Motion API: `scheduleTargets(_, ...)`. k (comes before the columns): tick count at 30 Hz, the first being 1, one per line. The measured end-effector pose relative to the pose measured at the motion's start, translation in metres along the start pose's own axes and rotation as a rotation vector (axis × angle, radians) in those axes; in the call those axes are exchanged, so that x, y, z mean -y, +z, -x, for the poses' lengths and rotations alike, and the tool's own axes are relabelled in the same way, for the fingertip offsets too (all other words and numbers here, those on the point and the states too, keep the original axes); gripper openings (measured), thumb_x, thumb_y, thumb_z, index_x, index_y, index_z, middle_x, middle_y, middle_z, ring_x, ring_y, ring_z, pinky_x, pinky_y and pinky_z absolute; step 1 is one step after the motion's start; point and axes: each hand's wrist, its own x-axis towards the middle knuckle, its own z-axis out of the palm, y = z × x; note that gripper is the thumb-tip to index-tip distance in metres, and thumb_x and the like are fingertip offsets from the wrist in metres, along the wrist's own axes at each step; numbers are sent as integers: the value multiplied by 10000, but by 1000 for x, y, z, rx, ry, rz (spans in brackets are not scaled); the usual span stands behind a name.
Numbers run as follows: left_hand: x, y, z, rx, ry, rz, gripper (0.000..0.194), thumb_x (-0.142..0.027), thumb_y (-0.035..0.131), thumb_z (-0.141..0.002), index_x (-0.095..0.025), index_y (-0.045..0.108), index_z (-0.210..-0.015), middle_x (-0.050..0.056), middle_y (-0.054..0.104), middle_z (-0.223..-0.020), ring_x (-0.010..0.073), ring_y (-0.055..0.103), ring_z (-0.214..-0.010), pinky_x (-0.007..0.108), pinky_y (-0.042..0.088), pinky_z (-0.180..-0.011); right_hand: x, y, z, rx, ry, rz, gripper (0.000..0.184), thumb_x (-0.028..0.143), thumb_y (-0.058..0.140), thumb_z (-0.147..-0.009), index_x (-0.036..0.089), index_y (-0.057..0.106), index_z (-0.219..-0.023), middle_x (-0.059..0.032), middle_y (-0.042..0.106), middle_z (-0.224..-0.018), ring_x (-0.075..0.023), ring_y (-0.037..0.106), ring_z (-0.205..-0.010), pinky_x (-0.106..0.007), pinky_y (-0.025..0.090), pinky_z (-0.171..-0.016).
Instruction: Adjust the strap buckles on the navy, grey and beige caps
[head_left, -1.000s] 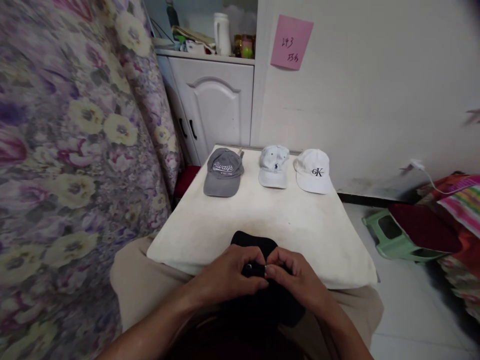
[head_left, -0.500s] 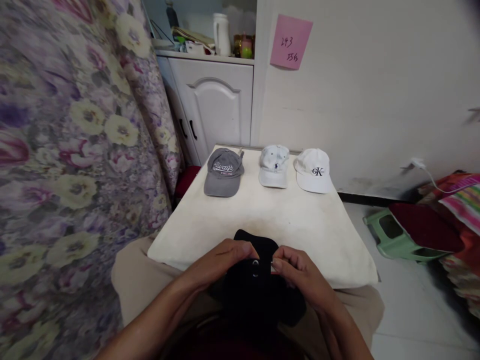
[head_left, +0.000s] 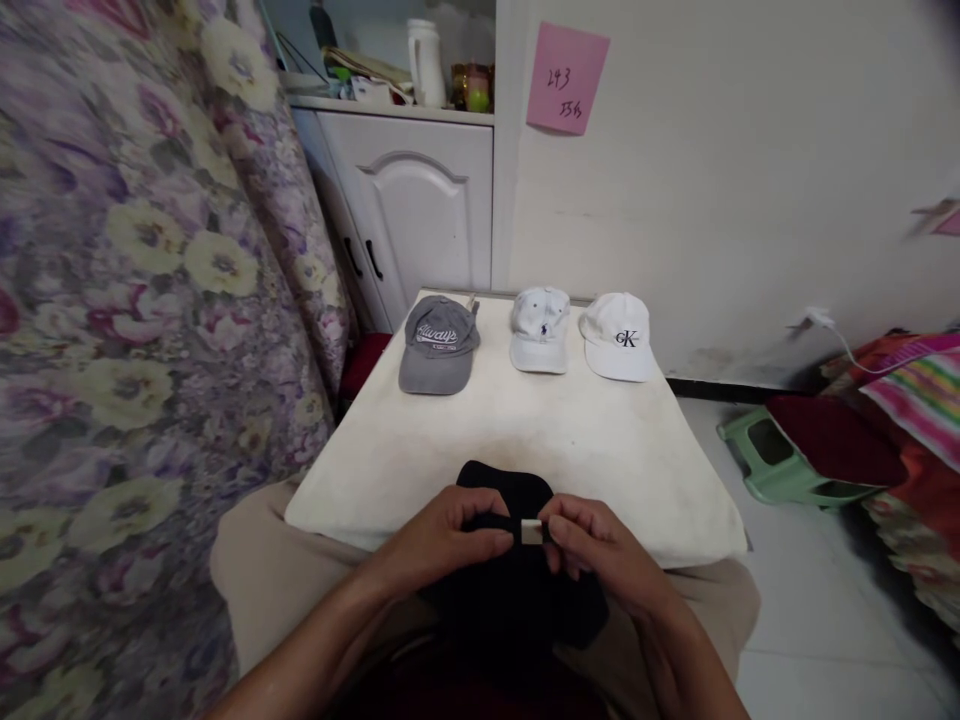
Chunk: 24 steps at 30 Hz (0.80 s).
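Observation:
A black cap [head_left: 495, 600] rests in my lap, its far end lying over the near edge of the cream-covered table [head_left: 517, 420]. My left hand [head_left: 461, 530] pinches the black strap of this cap between thumb and fingers. On the strap a silver metal buckle [head_left: 532, 532] shows in the gap between my hands. My right hand [head_left: 589, 535] grips the strap just right of the buckle, thumb against fingertips. Much of the cap is dark and its outline blends into my clothing.
Along the table's far side sit a grey cap [head_left: 439, 345], a pale blue cap [head_left: 540, 330] and a white cap [head_left: 616, 337]. A floral curtain [head_left: 150, 350] hangs at left. Behind stands a white cabinet [head_left: 420, 210]. A green stool [head_left: 787, 465] is on the right.
My left fingers have shifted onto the strap, and the metal buckle now shows between my hands. The eyelets seen earlier are covered. The view has moved slightly.

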Motion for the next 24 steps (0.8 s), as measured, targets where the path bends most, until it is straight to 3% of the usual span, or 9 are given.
scheduleTargets(8, 5, -3, -1, 2, -43, 94, 304, -439, 698, -782, -151, 601, -773, -29, 518, -677, 104, 414, -590, 215, 282, -530, -2, -1, 1, -3, -24, -77, 297, 444, 664, -865, 172, 586, -776, 48, 528, -574, -87, 428, -507, -217, 313, -491)
scheduleTargets(14, -3, -1, 0, 46, 2, -69, 357, -512, 684, -787, -163, 643, -851, -35, 510, -686, 115, 424, -617, 215, 291, -545, 3, 4, 0, -27, -12, -25, 292, 445, 664, -861, 176, 590, -773, 45, 537, -578, -90, 444, -513, -217, 336, -498)
scheduleTargets(18, -5, 2, -1, 19, 27, -107, 303, -468, 675, -818, -167, 651, -797, -34, 533, -676, 124, 444, -638, 226, 317, -589, 7, 6, 0, 0, -23, -22, 287, 444, 666, -861, 177, 596, -780, 42, 551, -597, -86, 444, -509, -215, 326, -488)
scheduleTargets(24, -1, 2, -3, -53, 30, 36, 316, -445, 701, -795, -142, 635, -733, -34, 506, -638, 117, 414, -608, 234, 279, -570, 6, 3, -1, 94, -41, -72, 324, 467, 650, -877, 172, 586, -757, 44, 562, -630, -60, 364, -463, -220, 286, -472)
